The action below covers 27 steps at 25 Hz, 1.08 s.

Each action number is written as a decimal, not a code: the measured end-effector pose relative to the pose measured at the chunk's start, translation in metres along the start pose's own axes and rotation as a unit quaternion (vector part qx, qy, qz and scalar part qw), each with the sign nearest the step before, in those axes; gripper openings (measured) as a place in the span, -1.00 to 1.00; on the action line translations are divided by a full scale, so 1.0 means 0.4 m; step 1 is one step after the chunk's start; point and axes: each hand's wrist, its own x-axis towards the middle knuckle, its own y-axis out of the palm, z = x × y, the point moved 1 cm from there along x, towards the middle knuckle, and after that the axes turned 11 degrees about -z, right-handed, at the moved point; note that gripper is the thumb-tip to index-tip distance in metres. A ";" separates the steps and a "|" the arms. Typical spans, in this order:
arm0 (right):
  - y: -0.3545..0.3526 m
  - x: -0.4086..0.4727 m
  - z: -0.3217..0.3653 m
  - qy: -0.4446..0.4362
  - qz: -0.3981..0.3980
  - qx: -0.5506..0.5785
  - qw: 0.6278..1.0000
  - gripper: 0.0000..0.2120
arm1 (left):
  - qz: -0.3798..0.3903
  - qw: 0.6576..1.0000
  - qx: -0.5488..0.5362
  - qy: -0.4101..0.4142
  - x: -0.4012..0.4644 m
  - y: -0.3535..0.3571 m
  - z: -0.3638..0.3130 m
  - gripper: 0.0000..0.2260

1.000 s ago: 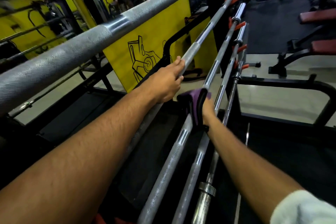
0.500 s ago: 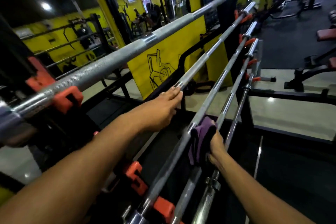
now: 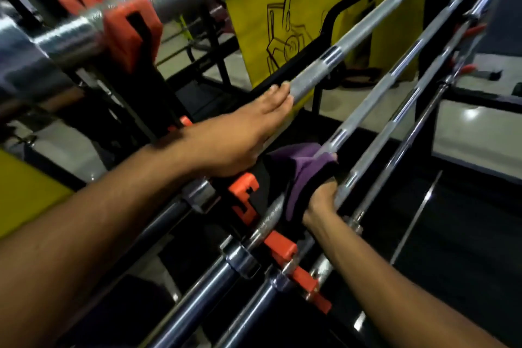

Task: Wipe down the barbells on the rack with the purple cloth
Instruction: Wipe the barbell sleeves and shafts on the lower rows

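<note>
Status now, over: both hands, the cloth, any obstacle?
Left hand flat on second barbell. Right hand grips purple cloth around third barbell. Orange bracket just below cloth.

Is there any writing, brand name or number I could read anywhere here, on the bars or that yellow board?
No readable text anywhere.
Yellow wall panel: only a black line drawing, no words or numbers.
Steel barbells: no brand or number visible on shafts or collars.
Orange plastic rack holders: no markings visible.
Purple cloth: no label visible.
</note>
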 end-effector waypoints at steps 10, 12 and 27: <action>-0.034 -0.081 -0.042 -0.050 0.020 -0.135 0.989 -0.50 | 0.002 1.000 0.002 -0.023 0.005 -0.013 -0.005 -0.29; -0.014 -0.039 0.026 -0.093 0.009 -0.125 0.988 -0.78 | -0.003 1.000 0.002 -0.019 0.004 -0.013 -0.011 -0.31; -0.057 -0.078 -0.046 -0.002 0.019 -0.170 0.985 -0.39 | 0.016 0.997 -0.016 -0.072 0.000 -0.024 -0.019 -0.30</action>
